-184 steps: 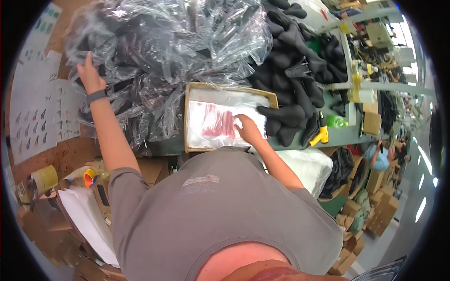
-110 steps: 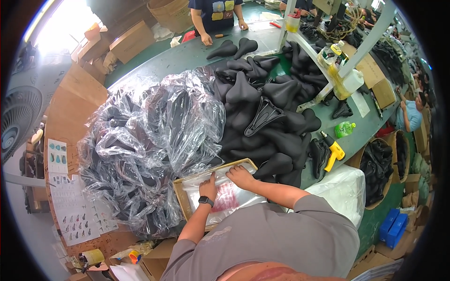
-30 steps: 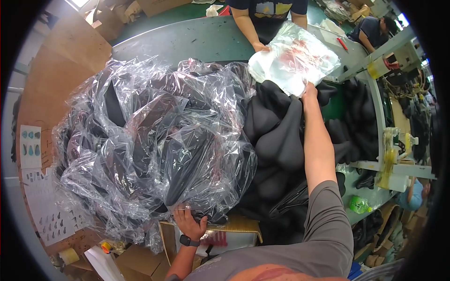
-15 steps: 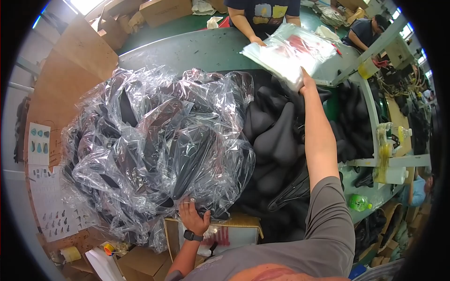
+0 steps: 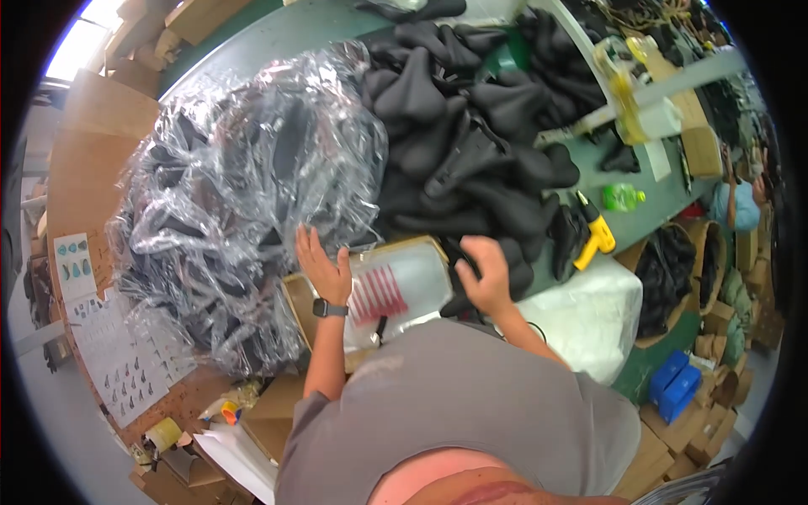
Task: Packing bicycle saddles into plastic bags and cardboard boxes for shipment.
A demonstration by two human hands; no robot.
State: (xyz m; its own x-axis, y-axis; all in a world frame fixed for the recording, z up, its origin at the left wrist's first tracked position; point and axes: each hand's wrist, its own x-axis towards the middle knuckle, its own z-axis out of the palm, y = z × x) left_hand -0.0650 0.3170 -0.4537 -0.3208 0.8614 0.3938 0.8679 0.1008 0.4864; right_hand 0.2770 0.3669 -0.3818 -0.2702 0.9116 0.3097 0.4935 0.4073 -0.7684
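My left hand (image 5: 324, 269), with a watch on its wrist, has its fingers stretched out at the left end of an open cardboard box (image 5: 296, 311). Inside that box lie flat clear plastic bags (image 5: 425, 278) with red printing. My right hand (image 5: 486, 278) is at the box's right end, thumb and fingers apart, with nothing visible in it. Beyond my left hand rises a big heap of black bicycle saddles in clear bags (image 5: 261, 160). Bare black saddles (image 5: 412, 93) are piled beyond my right hand.
A yellow heat gun (image 5: 596, 239) and a green bottle (image 5: 623, 197) are at the right. Nearer me is a white wrapped bundle (image 5: 581, 316). Picture sheets (image 5: 126, 370) hang on the brown board (image 5: 97, 185) at the left. Blue bins (image 5: 673, 385) stand low at the right.
My right hand has come back from the far side to the box, no longer holding the clear bag stack. The view has tipped toward me; the person across the table is out of sight.
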